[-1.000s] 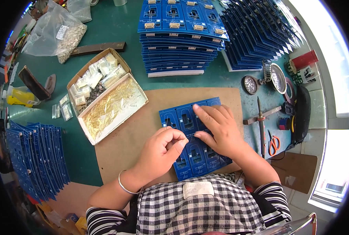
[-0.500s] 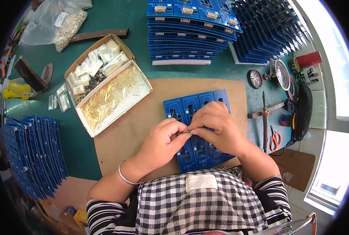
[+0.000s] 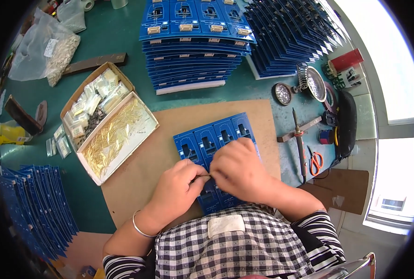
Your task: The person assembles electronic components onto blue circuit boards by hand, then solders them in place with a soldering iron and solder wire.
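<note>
A blue circuit board panel point(image 3: 221, 126) lies on a brown sheet point(image 3: 244, 108) in front of me, with cut-outs in its repeated sections. Over its near left part, my left hand point(image 3: 176, 186) pinches with thumb and forefinger. Fingertip to fingertip with it, my right hand point(image 3: 239, 169) is also closed, its knuckles upward. A thin, short, dark sliver shows between the two pinches; its kind is too small to make out. Both hands cover the middle of the panel.
Left of the panel stands a carton point(image 3: 144, 128) of thin gold-coloured pins and small bags. Stacked blue boards point(image 3: 193, 60) rise behind; more boards point(image 3: 42, 204) stand at left. To the right lie a soldering iron point(image 3: 300, 149), orange-handled cutters point(image 3: 316, 162) and a small round tin point(image 3: 282, 94).
The view has shifted, so the table things sit further left and lower. My right hand has turned, with its knuckles now more over the fingertips; both hands stay pinched together.
</note>
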Available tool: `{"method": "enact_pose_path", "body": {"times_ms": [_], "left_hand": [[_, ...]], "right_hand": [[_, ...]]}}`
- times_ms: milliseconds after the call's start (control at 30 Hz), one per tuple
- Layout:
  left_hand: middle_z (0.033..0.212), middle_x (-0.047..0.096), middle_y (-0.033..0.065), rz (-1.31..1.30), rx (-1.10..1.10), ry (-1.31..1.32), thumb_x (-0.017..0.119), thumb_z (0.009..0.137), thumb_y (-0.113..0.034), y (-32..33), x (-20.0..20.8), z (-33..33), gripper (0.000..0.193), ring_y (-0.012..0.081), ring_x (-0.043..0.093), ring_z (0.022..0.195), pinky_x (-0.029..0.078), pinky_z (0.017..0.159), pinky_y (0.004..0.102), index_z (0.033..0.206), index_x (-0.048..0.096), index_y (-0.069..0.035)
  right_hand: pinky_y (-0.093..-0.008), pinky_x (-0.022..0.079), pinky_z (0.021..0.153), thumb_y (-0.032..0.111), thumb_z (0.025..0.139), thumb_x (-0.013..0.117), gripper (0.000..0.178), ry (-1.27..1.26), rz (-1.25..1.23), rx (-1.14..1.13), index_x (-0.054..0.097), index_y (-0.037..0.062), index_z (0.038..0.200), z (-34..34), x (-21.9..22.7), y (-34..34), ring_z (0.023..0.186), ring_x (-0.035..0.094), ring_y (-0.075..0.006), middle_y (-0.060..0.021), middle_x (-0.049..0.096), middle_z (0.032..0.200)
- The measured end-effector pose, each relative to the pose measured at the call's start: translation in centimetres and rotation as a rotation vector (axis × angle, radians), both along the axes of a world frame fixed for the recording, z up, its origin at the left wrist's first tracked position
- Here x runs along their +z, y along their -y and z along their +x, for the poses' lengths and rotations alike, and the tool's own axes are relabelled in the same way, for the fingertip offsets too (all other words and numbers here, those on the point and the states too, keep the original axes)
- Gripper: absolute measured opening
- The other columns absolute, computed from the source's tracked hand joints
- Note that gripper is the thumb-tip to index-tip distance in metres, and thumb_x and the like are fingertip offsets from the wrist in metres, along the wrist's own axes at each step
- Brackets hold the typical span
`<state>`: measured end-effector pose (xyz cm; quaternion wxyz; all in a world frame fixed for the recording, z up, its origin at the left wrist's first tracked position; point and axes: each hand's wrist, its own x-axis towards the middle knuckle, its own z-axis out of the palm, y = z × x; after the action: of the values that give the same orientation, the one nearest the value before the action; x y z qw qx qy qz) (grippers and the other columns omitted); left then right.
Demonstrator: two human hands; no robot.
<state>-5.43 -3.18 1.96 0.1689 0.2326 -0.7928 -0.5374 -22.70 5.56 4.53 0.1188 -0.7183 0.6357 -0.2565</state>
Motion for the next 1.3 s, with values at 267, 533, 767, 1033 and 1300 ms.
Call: {"method": "enact_pose_path", "body": {"times_ms": [267, 533, 767, 1033, 1300], "left_hand": [[0.081, 0.057, 0.0038, 0.31, 0.092, -0.132, 0.065, 0.086, -0.004, 0.5, -0.7, 0.3, 0.003, 0.0086, 0.05, 0.063, 0.042, 0.057, 0.0229, 0.087, 0.063, -0.001], [0.085, 0.06, 0.0044, 0.513, 0.159, -0.173, 0.066, 0.087, -0.005, 0.1, -1.3, 0.6, 0.006, 0.0064, 0.051, 0.065, 0.042, 0.058, 0.0206, 0.092, 0.064, -0.001], [0.084, 0.059, 0.0048, 0.414, 0.126, -0.142, 0.065, 0.088, -0.004, 0.3, -0.8, 0.6, 0.006, 0.0068, 0.053, 0.065, 0.043, 0.058, 0.0203, 0.09, 0.062, 0.0], [0.084, 0.059, 0.0061, 0.355, 0.127, -0.147, 0.065, 0.088, -0.004, 0.4, -0.7, 0.5, 0.006, 0.0083, 0.056, 0.067, 0.046, 0.059, 0.0211, 0.09, 0.061, 0.001], [0.084, 0.059, 0.0062, 0.337, 0.121, -0.123, 0.065, 0.087, -0.003, 0.6, -0.6, 0.5, 0.006, 0.0087, 0.057, 0.067, 0.046, 0.059, 0.0214, 0.09, 0.061, 0.001]], "right_hand": [[-0.0344, 0.044, 0.085, 0.003, 0.077, 0.065, 0.008, 0.286, 0.067, -0.443, 0.059, 0.0008, 0.082, -4.3, -1.9, -0.3, 0.1, 0.055, -0.0268, -0.0124, 0.057, 0.106], [-0.0337, 0.045, 0.083, 0.003, 0.076, 0.066, 0.007, 0.133, 0.098, -0.443, 0.06, 0.0023, 0.081, -4.3, -2.1, 0.7, 0.1, 0.055, -0.0274, -0.0104, 0.056, 0.106], [-0.0368, 0.044, 0.082, 0.002, 0.075, 0.064, 0.008, 0.073, 0.079, -0.358, 0.059, 0.0022, 0.08, -4.6, -1.9, 1.0, 0.095, 0.055, -0.0293, -0.0112, 0.056, 0.099], [-0.0395, 0.043, 0.084, 0.006, 0.077, 0.062, 0.009, -0.058, 0.213, -0.154, 0.057, 0.0022, 0.083, -6.1, -0.5, 2.3, 0.094, 0.052, -0.0317, -0.0119, 0.055, 0.098], [-0.0385, 0.041, 0.085, 0.009, 0.077, 0.064, 0.01, -0.296, 0.151, -0.07, 0.06, 0.0052, 0.085, -5.5, 0.1, 2.6, 0.095, 0.053, -0.0272, -0.0083, 0.056, 0.099]]}}
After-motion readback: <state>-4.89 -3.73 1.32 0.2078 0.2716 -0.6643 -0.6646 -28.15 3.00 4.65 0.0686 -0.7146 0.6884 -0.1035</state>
